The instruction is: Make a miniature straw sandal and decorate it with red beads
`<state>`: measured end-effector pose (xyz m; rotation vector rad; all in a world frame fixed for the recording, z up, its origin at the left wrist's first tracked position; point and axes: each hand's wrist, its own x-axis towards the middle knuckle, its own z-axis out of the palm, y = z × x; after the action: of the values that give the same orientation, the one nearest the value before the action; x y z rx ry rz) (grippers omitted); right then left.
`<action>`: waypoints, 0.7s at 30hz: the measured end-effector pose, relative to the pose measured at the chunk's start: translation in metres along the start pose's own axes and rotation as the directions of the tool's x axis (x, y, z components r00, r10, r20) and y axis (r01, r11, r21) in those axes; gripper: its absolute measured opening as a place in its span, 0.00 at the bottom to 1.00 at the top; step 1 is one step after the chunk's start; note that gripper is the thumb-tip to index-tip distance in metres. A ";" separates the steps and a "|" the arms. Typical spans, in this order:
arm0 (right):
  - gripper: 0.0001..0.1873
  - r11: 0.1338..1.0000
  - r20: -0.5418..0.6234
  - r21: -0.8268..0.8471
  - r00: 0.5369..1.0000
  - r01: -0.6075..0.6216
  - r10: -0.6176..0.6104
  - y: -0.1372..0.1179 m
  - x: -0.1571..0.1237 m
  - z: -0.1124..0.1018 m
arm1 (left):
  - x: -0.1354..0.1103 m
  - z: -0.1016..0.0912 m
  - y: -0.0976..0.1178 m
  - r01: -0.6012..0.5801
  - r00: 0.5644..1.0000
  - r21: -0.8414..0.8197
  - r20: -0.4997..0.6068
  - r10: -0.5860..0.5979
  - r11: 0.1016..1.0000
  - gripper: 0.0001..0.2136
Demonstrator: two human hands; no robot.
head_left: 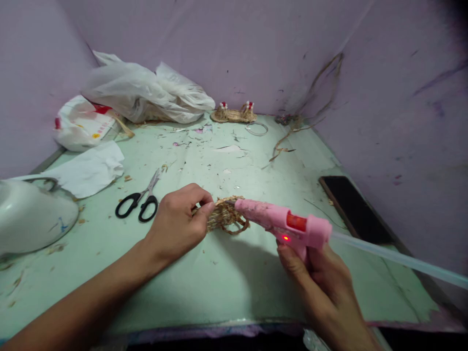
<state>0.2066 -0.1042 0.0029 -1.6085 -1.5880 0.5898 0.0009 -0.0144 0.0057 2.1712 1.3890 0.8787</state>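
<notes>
Between my hands is a small woven straw piece (223,214) with a loop of braid at its right side. My left hand (185,209) pinches its left end, fingers closed. A pink hot glue gun (270,217) with a lit red light is gripped in my right hand (321,282). Its nozzle meets the upper edge of the woven piece, though I cannot tell whether glue is coming out. From the gun's back a long clear glue stick (398,258) runs off to the right. Black-handled scissors (141,200) lie partly open beside my left hand.
A phone (354,209) lies at the right. Against the back wall sit a woven straw item with red and white beads (234,115), a wire ring (256,128) and white plastic bags (146,90). Dry strands (288,139) stand back right. A white rounded object (36,217) is at left.
</notes>
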 end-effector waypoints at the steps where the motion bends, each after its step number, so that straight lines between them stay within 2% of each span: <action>1: 0.09 0.998 -0.012 0.037 0.999 -0.042 0.042 0.002 0.000 -0.001 | 0.000 0.000 0.000 0.008 1.000 0.003 0.003 -0.008 1.000 0.06; 4: 0.14 0.960 -0.070 0.216 0.978 -0.177 0.196 0.008 0.011 -0.005 | 0.001 0.000 0.000 0.034 0.999 0.007 0.009 -0.034 0.999 0.06; 7: 0.17 0.844 -0.065 0.431 0.921 -0.320 0.383 0.019 0.036 -0.008 | 0.002 0.000 -0.004 0.088 0.996 0.017 0.024 -0.089 0.996 0.07; 9: 0.18 0.718 0.087 0.523 0.867 -0.459 0.490 0.027 0.055 -0.008 | 0.003 0.001 -0.007 0.123 0.991 0.028 0.040 -0.124 0.992 0.08; 11: 0.17 0.622 0.185 0.545 0.804 -0.563 0.565 0.033 0.070 -0.007 | 0.002 0.001 -0.010 0.157 0.985 0.056 0.057 -0.160 0.986 0.09; 13: 0.14 0.596 0.201 0.526 0.770 -0.607 0.606 0.038 0.078 -0.005 | 0.002 0.001 -0.012 0.195 0.976 0.106 0.080 -0.204 0.975 0.09; 14: 0.13 0.622 0.195 0.492 0.774 -0.609 0.603 0.040 0.080 -0.006 | 0.001 0.000 -0.013 0.213 0.969 0.137 0.094 -0.227 0.967 0.10; 16: 0.12 0.752 0.162 0.346 0.825 -0.561 0.541 0.045 0.081 -0.010 | 0.001 -0.001 -0.015 0.230 0.957 0.194 0.135 -0.258 0.953 0.10; 18: 0.12 0.890 0.137 0.071 0.888 -0.450 0.438 0.050 0.081 -0.019 | 0.000 -0.002 -0.017 0.226 0.947 0.222 0.180 -0.267 0.949 0.11; 19: 0.13 0.918 0.139 -0.080 0.908 -0.388 0.395 0.052 0.081 -0.025 | 0.000 -0.003 -0.018 0.222 0.943 0.221 0.197 -0.267 0.950 0.12; 21: 0.14 0.913 0.164 -0.314 0.933 -0.259 0.321 0.054 0.083 -0.038 | -0.002 -0.006 -0.020 0.214 0.944 0.207 0.209 -0.257 0.955 0.15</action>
<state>0.2783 -0.0266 -0.0014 -2.0858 -1.6576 0.7350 -0.0166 -0.0077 -0.0031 2.0962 1.6170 0.4066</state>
